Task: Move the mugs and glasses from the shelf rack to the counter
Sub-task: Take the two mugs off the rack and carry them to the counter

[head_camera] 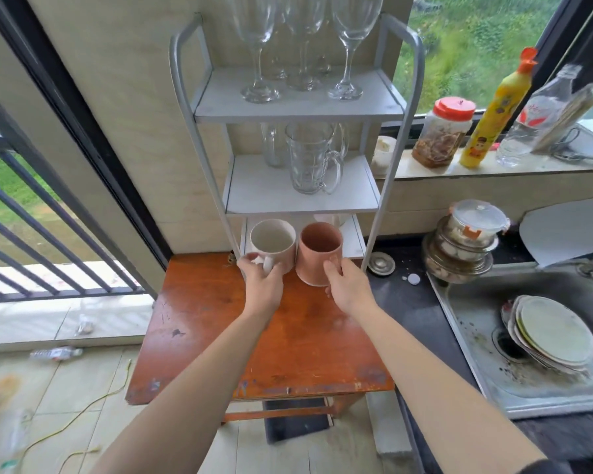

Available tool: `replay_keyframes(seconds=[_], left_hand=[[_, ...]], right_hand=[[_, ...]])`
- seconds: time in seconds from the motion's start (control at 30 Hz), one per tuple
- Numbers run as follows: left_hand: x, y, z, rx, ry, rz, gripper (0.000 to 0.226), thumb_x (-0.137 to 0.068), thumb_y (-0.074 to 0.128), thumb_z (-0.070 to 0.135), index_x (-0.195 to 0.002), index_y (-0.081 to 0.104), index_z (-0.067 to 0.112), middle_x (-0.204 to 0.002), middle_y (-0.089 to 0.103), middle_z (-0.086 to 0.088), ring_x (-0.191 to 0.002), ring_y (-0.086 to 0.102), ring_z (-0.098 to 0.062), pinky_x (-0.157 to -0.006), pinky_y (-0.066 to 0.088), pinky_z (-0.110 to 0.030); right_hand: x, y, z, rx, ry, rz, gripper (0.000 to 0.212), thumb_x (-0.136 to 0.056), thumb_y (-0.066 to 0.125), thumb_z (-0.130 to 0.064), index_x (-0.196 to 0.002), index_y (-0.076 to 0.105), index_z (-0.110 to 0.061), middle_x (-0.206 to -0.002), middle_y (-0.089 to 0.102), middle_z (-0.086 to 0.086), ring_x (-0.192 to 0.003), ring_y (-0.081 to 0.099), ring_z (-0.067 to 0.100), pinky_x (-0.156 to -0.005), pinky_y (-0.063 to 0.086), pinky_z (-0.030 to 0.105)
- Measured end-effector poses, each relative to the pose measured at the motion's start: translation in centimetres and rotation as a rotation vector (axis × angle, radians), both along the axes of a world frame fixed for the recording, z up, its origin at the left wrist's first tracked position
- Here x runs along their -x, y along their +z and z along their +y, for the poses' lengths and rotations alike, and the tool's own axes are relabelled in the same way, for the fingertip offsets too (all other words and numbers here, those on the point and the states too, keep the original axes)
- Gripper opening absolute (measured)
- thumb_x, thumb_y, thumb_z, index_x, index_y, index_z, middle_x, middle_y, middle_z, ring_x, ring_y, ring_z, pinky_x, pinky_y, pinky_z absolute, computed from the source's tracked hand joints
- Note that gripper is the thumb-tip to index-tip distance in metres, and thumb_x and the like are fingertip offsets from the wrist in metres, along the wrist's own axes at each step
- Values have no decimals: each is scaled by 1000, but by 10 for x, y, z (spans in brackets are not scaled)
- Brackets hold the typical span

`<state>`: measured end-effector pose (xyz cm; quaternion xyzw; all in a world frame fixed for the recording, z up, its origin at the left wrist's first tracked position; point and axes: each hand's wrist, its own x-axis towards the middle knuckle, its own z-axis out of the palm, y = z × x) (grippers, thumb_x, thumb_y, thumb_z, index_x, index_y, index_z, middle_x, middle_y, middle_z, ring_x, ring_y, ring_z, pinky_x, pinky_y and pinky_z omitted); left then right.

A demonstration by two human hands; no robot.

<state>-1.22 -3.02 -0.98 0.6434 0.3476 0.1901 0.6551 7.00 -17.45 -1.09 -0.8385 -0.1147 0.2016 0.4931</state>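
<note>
Mugs first: two of them, mid-frame, right at the front edge of the rack's (396, 46) bottom shelf. The cream mug (273, 243) sits left, the terracotta mug (319, 253) right, sides touching or nearly so. Both stand roughly upright with mouths open to the camera, the terracotta one tipped a bit toward the viewer. The cream mug's handle points forward, toward the person.

Left hand (263, 283) is wrapped around that handle, fingers closed on it. Right hand (344, 287) cups the terracotta mug's near side, thumb up the wall, fingers curled under, so it's gripping too.

Room-wise it's tight sideways: the rack's grey posts flank both mugs, and the middle shelf hangs just above their rims. Toward the camera it's wide open, a bare stretch of the orange table (220, 336) running down to its front edge in the lower middle. To the right, the dark counter (411, 313) leads to a sink (476, 336) holding stacked plates (555, 336).

Higher up in the frame: the middle shelf holds a glass mug (310, 159), handle pointing right, with at least one more glass behind it, hard to count. The top shelf has three wine glasses (255, 46) clearly upright on their stems, maybe more behind.
</note>
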Motion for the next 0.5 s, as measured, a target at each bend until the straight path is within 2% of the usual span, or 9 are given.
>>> replay_keyframes(seconds=[0.07,0.2,0.33,0.43,0.5], left_hand=[[19,-6,-18,1,13,-31,41,-94,57,20,-122,28,25,-106,54,6,-89,57,-9,-75,47,-29],[55,-25,-62,-33,-38,11,41,-96,58,24,-123,27,29,-113,52,9,-100,59,-11,-85,56,-36],[71,-38,-113,-34,-154,33,47,-96,60,21,-126,26,32,-116,50,12,-101,60,-12,-87,56,-36],[70,-42,-153,-37,-259,6,50,-96,60,19,-127,24,32,-117,53,6,-99,61,-10,-81,54,-26],[64,-40,-186,-30,-353,-13,48,-96,60,18,-127,25,31,-118,54,1,-100,61,-10,-81,52,-27]], right_hand=[[18,-2,-17,-66,-40,10,22,-105,43,-42,-93,53,-27,-88,61,-2,-78,59,17,-65,43,24],[61,-13,-62,-115,-150,6,24,-105,43,-43,-92,57,-27,-77,60,-7,-69,58,6,-59,43,15],[93,-25,-117,-101,-325,2,29,-106,43,-40,-83,51,-24,-77,58,-5,-74,54,13,-66,41,27],[111,-33,-165,-68,-467,-33,30,-106,43,-39,-80,51,-25,-76,58,-5,-73,54,12,-64,39,28],[121,-35,-203,-62,-583,-57,31,-106,44,-38,-78,50,-26,-74,58,-4,-74,55,15,-64,39,30]])
